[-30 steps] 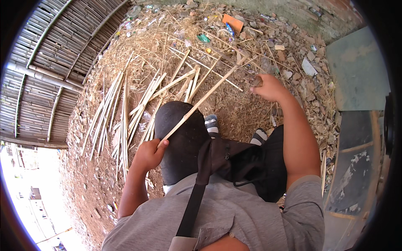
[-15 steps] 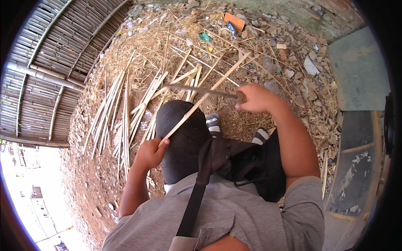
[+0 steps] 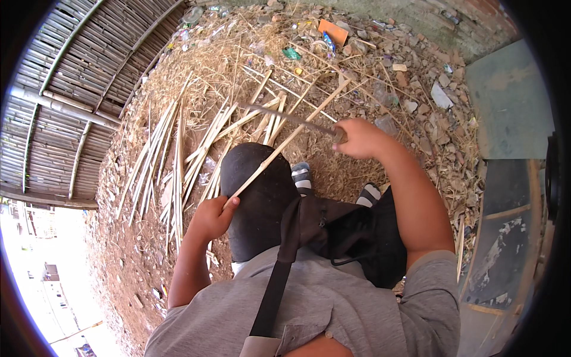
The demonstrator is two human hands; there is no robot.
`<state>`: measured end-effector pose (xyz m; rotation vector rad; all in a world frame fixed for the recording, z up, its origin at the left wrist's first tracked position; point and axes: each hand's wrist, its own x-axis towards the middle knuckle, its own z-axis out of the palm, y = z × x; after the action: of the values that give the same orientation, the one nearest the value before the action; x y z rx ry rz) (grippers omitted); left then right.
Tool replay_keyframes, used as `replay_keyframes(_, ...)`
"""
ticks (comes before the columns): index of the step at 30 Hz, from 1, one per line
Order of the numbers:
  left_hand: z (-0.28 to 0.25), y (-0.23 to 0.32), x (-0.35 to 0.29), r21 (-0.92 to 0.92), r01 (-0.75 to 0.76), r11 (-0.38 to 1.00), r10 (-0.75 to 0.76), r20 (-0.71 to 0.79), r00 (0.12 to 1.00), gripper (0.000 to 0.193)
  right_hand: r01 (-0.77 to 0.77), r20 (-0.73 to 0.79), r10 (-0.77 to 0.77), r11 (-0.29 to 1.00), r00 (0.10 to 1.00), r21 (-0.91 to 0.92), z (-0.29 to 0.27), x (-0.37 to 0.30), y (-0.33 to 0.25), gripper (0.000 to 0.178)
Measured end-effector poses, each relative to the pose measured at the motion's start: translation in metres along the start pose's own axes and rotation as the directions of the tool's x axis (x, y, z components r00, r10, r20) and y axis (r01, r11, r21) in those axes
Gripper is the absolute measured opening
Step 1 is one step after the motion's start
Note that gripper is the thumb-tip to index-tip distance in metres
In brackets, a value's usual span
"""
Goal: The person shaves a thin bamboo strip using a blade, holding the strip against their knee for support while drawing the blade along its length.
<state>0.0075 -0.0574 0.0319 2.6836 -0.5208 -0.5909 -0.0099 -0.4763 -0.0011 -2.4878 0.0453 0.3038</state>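
My left hand [image 3: 211, 218] is closed around the near end of a split bamboo strip [image 3: 265, 165]. The strip slants up and away to the right, across my dark-clad knee [image 3: 253, 202]. My right hand [image 3: 360, 139] grips the handle of a long-bladed knife [image 3: 285, 116], whose thin dark blade points left. The blade crosses the strip at its upper part; whether the two touch I cannot tell. Beyond them, several pale bamboo strips [image 3: 205, 141] lie on the ground, with another bunch of strips [image 3: 156, 149] farther left.
A bamboo-slat wall [image 3: 71, 101] stands at the left. Straw, stones and litter cover the ground, among them an orange piece [image 3: 333, 32] and green plastic [image 3: 291, 53]. Grey-green panels [image 3: 505, 95] stand at the right. My sandalled foot [image 3: 370, 194] is close to the work.
The knife has tilted, its tip rising and its handle end dropping slightly. The bamboo strip's far end has shifted a little to the left and down. My left hand has barely moved.
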Motion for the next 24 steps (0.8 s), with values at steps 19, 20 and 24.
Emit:
replay_keyframes(19,-0.001,0.002,-0.002,0.005,0.008,1.000,-0.008,-0.002,1.000,0.061,-0.113,0.145,0.109,0.993,0.983,0.024,-0.016,-0.004,-0.003,0.055)
replay_keyframes(20,-0.002,0.004,-0.003,0.016,0.015,1.000,-0.014,-0.003,1.000,0.061,-0.054,0.120,0.054,0.999,0.991,-0.003,-0.008,-0.003,-0.006,0.054)
replay_keyframes(24,-0.002,0.004,-0.004,0.043,0.015,0.999,-0.014,-0.023,1.000,0.060,0.044,0.099,-0.040,0.998,0.994,-0.047,0.000,-0.003,-0.010,0.053)
